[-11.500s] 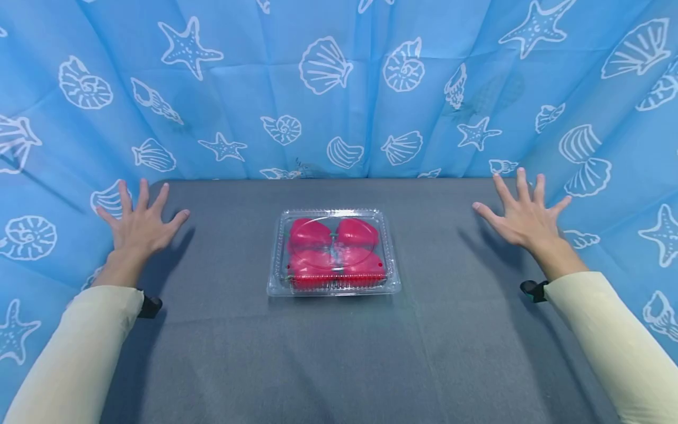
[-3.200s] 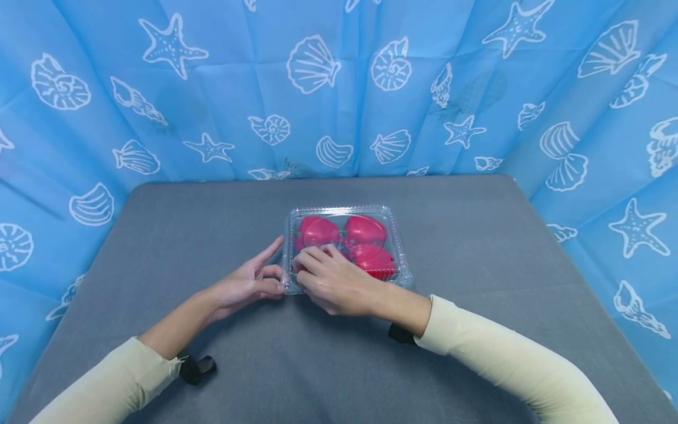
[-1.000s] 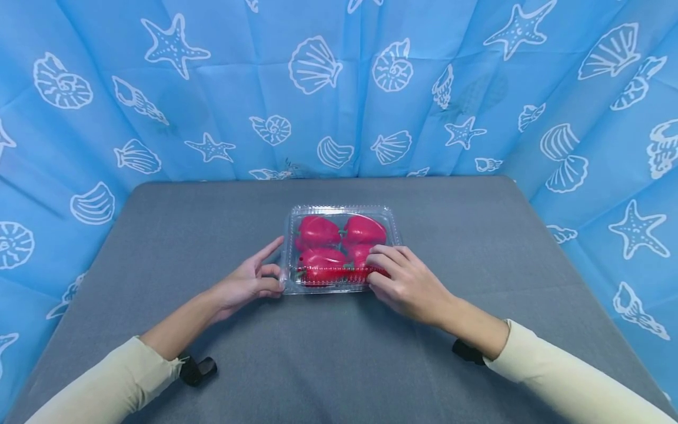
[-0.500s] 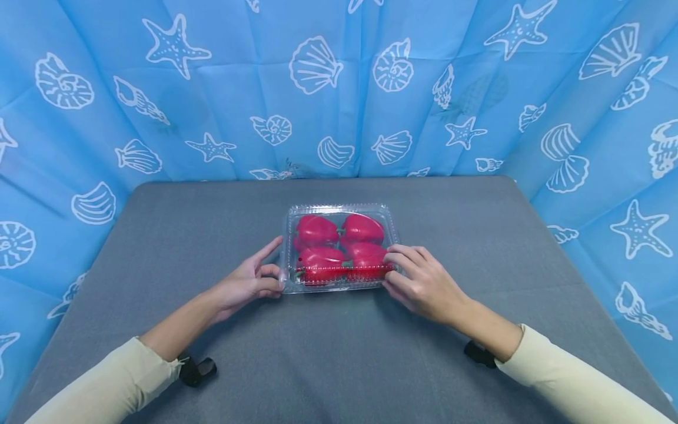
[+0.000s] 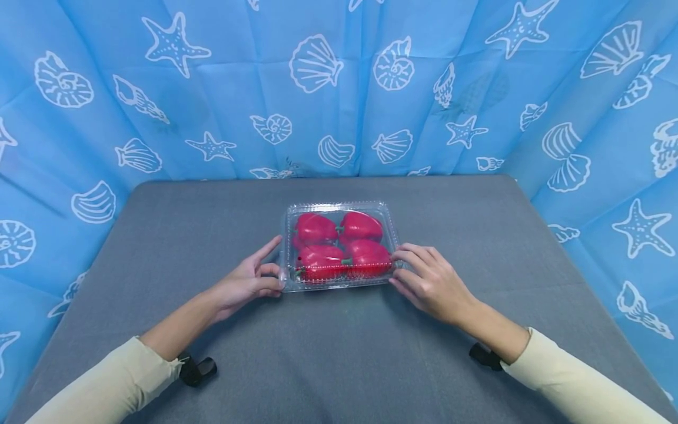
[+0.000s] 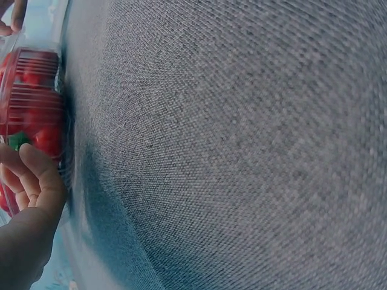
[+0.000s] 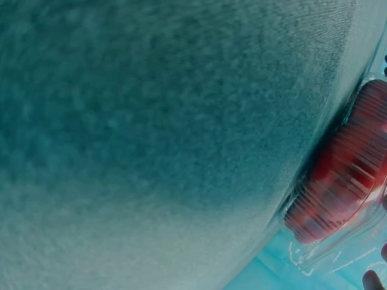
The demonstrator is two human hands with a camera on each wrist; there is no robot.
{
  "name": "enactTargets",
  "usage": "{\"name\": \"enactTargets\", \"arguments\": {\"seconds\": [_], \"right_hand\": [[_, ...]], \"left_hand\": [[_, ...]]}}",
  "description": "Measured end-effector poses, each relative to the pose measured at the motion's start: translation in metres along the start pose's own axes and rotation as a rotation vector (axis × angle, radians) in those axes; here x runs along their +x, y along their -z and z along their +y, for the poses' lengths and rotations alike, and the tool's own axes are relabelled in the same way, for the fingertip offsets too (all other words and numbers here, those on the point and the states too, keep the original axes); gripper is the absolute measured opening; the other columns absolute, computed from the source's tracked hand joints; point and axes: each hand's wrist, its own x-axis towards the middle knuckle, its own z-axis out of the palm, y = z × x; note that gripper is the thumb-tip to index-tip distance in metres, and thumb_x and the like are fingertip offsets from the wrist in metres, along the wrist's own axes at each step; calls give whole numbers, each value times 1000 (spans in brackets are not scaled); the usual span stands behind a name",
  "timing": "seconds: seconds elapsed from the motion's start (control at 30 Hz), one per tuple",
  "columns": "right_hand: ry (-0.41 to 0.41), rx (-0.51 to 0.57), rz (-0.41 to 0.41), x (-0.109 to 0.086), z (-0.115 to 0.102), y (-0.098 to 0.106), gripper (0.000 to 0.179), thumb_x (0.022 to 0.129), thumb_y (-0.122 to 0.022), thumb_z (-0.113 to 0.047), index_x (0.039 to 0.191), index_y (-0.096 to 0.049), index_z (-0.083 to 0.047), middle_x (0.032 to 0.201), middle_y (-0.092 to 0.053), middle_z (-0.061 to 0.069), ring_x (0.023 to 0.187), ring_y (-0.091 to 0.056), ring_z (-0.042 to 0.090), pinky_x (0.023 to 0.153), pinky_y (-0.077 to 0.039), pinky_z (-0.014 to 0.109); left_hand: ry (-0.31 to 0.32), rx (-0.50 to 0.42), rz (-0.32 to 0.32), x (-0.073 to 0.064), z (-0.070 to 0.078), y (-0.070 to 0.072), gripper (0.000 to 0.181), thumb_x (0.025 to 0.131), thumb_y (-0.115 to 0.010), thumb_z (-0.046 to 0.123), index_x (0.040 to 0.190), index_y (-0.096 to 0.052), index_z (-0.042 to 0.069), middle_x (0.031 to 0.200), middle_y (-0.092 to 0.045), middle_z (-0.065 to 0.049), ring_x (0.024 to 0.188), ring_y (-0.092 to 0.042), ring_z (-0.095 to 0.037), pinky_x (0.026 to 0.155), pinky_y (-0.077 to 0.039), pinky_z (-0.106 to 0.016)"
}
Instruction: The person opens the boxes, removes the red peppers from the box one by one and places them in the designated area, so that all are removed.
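A clear plastic clamshell box (image 5: 328, 285) with red bell peppers (image 5: 368, 256) inside lies mid-table, its lid over them. My left hand (image 5: 238, 292) grips the box's left side near the front corner, one finger stretched up along the edge and the others bent. At the opposite front corner, my right hand (image 5: 436, 287) pinches the rim with bent fingers. The left wrist view has my left hand (image 6: 36, 193) against the ribbed wall, with a green stem (image 6: 18, 140) beside the fingertips. Only some fingertips (image 7: 372, 281) show at the right wrist view's edge, beside the box (image 7: 317, 258).
A grey cloth-covered table (image 5: 339, 359) carries the box. Behind it hangs a blue curtain (image 5: 233, 94) printed with white shells and starfish. Black straps (image 5: 198, 370) sit at both wrists, by the pale sleeves (image 5: 106, 383).
My right hand has slid rightward along the box's front to its right corner. The box has shifted slightly back and left, turning a little. My left hand stays at the left side.
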Motion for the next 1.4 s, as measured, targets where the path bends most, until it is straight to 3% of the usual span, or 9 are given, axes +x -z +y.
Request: {"name": "enactTargets", "arguments": {"seconds": [0.23, 0.47, 0.53, 0.67, 0.77, 1.0, 1.13, 1.23, 1.4], "right_hand": [[-20, -25, -25, -1, 1, 1, 26, 76, -85, -20, 91, -73, -3, 116, -65, 17, 113, -58, 34, 89, -54, 50], [61, -117, -22, -1, 4, -3, 28, 79, -83, -21, 93, -73, 1, 113, -67, 19, 108, -62, 35, 84, -56, 48], [89, -154, -24, -1, 5, -4, 26, 85, -77, -23, 94, -73, 2, 112, -67, 20, 106, -62, 35, 82, -56, 47], [142, -223, -30, 0, 5, -4, 36, 103, -50, -26, 94, -71, 1, 111, -68, 21, 105, -63, 35, 81, -56, 46], [180, -259, -41, 1, 6, -3, 45, 107, -34, -25, 93, -69, 1, 110, -68, 21, 105, -63, 36, 81, -56, 46], [211, -257, -143, 5, 6, 3, 51, 108, -21, -23, 95, -64, 2, 112, -64, 23, 106, -61, 38, 80, -58, 46], [204, -254, -219, 5, 5, 7, 30, 104, -39, -18, 101, -61, 2, 117, -61, 24, 110, -58, 39, 77, -60, 43], [189, -235, -218, 5, 5, 7, 29, 105, -39, -19, 101, -59, 2, 117, -59, 25, 111, -57, 40, 74, -61, 42], [194, -231, -157, 5, 7, 5, 50, 109, -17, -25, 98, -57, 2, 114, -60, 25, 108, -58, 40, 69, -61, 40]], "left_hand": [[-8, -6, 8, 1, -1, 0, 98, 89, -63, -1, 161, -5, 31, 100, -59, -5, 93, -63, -21, 94, -52, -42], [-10, -14, 20, 2, -1, -1, 97, 90, -64, 0, 161, -5, 30, 101, -61, -4, 93, -64, -19, 90, -54, -37], [-11, -8, 18, 2, -2, 0, 97, 90, -64, 1, 161, -5, 29, 102, -62, -4, 94, -64, -19, 90, -54, -37], [-12, 3, 21, 3, -3, -1, 96, 90, -64, 1, 161, -5, 29, 102, -61, -4, 95, -64, -19, 90, -54, -36], [-10, 7, 34, 4, -2, -2, 97, 90, -65, 1, 161, -6, 29, 101, -62, -5, 93, -65, -19, 89, -54, -36], [6, 26, 45, 4, 0, -4, 97, 90, -66, 2, 161, -6, 30, 102, -63, -7, 94, -66, -24, 88, -55, -37], [16, 37, 42, 4, 0, -4, 96, 90, -66, 3, 160, -6, 30, 101, -63, -8, 95, -66, -26, 88, -54, -37], [12, 51, 33, 4, 0, -3, 96, 90, -66, 3, 160, -6, 29, 99, -63, -6, 95, -66, -27, 88, -54, -38], [-4, 85, 13, 3, 1, -1, 94, 91, -65, 3, 160, -7, 27, 95, -61, -5, 94, -65, -29, 88, -55, -38]]}}
